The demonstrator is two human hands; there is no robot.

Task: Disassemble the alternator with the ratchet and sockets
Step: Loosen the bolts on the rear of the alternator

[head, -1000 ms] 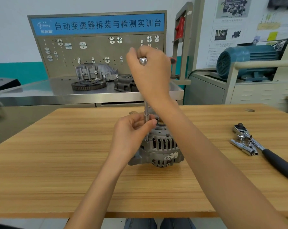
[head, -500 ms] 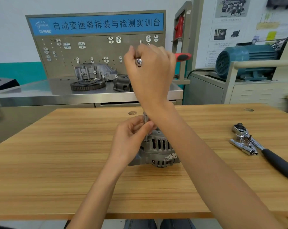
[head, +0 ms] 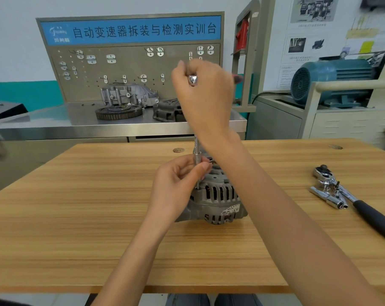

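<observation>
A grey alternator (head: 218, 202) stands on the wooden table (head: 76, 217) at its middle. A thin chrome extension bar (head: 196, 155) rises straight up from the alternator's left top edge. My left hand (head: 178, 182) pinches the lower end of that bar between thumb and fingers. High above it, my right hand (head: 206, 93) grips the chrome head of a ratchet (head: 192, 80), whose red handle end (head: 238, 78) sticks out to the right. The bar's middle is hidden behind my right wrist.
A second ratchet with a black handle (head: 364, 208) and loose chrome sockets (head: 328, 196) lie at the table's right. Behind stands a steel bench (head: 54, 120) with gearbox parts (head: 127, 96), a gear ring (head: 118, 111) and a pegboard. A blue motor (head: 333, 78) sits at the back right.
My right hand has turned the ratchet, so its red handle swung out to the right and back behind the hand. My left hand keeps its pinch on the bar.
</observation>
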